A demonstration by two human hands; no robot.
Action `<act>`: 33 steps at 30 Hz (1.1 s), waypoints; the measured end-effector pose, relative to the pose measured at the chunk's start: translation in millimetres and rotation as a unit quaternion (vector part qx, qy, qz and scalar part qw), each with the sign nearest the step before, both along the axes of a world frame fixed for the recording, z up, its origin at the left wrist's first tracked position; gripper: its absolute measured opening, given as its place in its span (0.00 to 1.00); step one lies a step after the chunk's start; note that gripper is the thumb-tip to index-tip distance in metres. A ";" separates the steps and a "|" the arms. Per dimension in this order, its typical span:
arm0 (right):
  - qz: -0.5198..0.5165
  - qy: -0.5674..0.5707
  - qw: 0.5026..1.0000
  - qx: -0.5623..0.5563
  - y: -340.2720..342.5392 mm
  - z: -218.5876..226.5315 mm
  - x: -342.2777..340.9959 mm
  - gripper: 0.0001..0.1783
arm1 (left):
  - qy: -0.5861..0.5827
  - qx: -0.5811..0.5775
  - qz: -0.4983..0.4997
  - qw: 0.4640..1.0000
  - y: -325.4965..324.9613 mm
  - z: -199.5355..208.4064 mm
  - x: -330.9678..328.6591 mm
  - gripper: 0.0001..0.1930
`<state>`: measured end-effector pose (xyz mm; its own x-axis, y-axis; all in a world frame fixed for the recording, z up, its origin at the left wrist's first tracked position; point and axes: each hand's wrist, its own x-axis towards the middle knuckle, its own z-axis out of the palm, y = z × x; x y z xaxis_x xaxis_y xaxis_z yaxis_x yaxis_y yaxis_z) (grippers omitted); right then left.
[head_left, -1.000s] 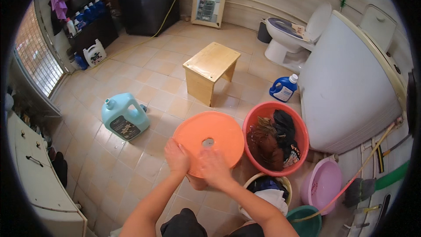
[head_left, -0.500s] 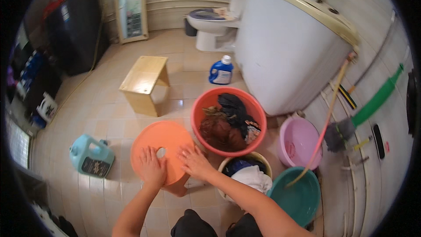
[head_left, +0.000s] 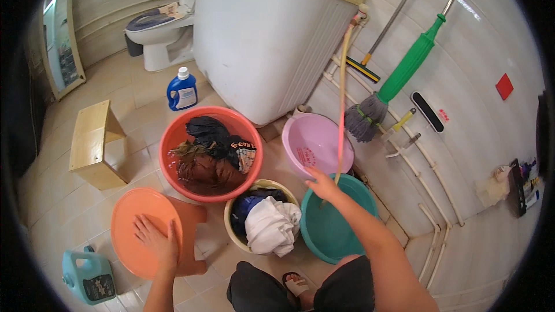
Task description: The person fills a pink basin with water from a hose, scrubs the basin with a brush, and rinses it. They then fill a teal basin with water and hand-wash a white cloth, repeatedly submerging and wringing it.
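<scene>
My left hand (head_left: 153, 241) lies flat, fingers spread, on the round seat of an orange plastic stool (head_left: 130, 214). The stool is tilted, its legs showing on the right. My right hand (head_left: 321, 185) reaches over the far-left rim of a teal basin (head_left: 312, 237) with fingers stretched out. Its fingertips are at the near rim of a pink basin (head_left: 324, 133); whether they touch it I cannot tell. A yellow-and-pink hose (head_left: 341, 98) hangs down past the pink basin into the teal one.
A red tub (head_left: 167, 167) holds dark clothes in water. Beside it, a cream bucket (head_left: 236, 240) holds white cloth (head_left: 272, 225) and dark cloth. Around them stand a wooden stool (head_left: 89, 144), blue bottle (head_left: 182, 92), teal jug (head_left: 89, 277), washing machine (head_left: 260, 40) and green-handled mop (head_left: 410, 63).
The view has swung right. My right hand has left the orange stool and moved right to the basins. My left hand stays on the stool, which now leans over.
</scene>
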<state>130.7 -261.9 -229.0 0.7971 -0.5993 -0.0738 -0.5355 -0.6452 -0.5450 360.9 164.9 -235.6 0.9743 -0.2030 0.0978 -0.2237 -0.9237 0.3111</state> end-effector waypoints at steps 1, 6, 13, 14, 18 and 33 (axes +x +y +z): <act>-0.025 0.022 0.999 0.006 -7.0 6.4 -12.6 0.30 | 0.003 0.004 -0.003 1.000 -0.1 0.2 -0.4 0.42; -0.004 0.099 0.995 0.003 -5.6 -16.0 -49.4 0.40 | -0.025 0.000 -0.018 1.000 0.1 -7.8 2.6 0.41; 0.286 0.212 0.934 -0.018 104.6 -90.1 -16.8 0.60 | -0.050 -0.012 -0.032 0.998 -2.4 -5.0 1.3 0.37; 0.291 0.277 0.915 -0.050 118.2 -97.0 -12.2 0.60 | -0.056 -0.014 -0.036 0.998 -1.4 -4.2 3.2 0.36; 0.231 0.144 0.960 -0.070 117.7 -143.2 -7.0 0.46 | -0.084 -0.014 -0.043 0.995 -2.1 -12.9 3.4 0.32; 0.163 -0.290 0.909 0.251 41.0 -49.6 -50.3 0.20 | -0.298 0.031 -0.143 0.943 -66.5 -8.7 -59.2 0.17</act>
<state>80.4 -220.9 -278.6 0.9187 -0.3304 0.2165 0.1111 -0.3097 -0.9443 301.7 98.5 -244.3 0.6543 -0.4728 0.5902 -0.5846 -0.8113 -0.0017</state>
